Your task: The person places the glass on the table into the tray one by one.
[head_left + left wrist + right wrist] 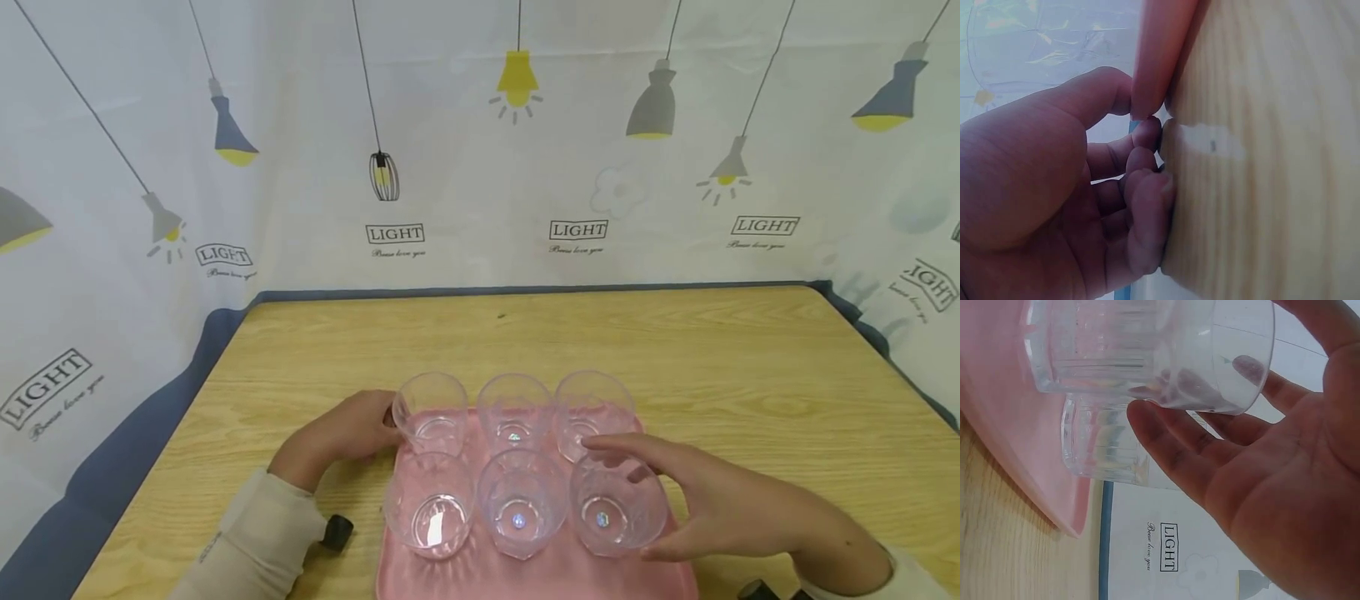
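Observation:
Several clear plastic cups stand upright in two rows on a pink tray (536, 575). My left hand (367, 425) is at the tray's far left corner, beside the back left cup (431, 404). In the left wrist view, the thumb (1107, 94) lies against the tray edge (1163, 50), with curled fingers below it close to the tabletop. My right hand (738, 504) reaches round the front right cup (618, 517), thumb at its near side and fingers behind. Through that cup's wall (1185, 337), fingertips show in the right wrist view; the cup's base is at the tray.
A wood-grain table (502, 333) extends behind and beside the tray. White cloth (480, 167) printed with hanging lamps stands round the back and sides, with a dark blue border along the table edge. Small black pieces (337, 532) sit by both wrists.

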Tool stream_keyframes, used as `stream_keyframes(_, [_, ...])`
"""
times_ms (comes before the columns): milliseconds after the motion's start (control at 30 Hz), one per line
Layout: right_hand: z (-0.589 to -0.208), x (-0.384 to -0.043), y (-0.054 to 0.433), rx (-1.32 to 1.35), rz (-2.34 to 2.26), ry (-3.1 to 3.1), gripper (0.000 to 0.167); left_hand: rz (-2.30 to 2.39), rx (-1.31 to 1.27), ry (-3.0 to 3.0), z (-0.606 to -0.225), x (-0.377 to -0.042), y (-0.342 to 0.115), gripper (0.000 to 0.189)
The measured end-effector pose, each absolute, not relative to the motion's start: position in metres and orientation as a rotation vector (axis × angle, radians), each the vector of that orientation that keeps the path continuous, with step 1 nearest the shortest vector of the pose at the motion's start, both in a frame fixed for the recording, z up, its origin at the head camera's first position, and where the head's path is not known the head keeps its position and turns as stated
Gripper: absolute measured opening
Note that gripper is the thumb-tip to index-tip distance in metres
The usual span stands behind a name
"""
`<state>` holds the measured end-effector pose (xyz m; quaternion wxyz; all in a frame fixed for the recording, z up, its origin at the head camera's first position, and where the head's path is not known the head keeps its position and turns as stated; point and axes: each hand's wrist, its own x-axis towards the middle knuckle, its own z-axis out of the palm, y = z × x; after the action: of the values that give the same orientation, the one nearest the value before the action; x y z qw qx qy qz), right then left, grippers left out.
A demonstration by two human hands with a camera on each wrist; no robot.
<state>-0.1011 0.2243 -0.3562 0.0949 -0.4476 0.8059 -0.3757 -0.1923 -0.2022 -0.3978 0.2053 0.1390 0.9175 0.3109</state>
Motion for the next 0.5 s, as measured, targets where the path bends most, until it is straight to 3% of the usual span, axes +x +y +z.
stream_keyframes(500, [-0.344,-0.101,0.228,-1.171,-1.103,2.318,0.092,0.87,0.367,2.536,-0.396,-0.192,-0.203,0.019])
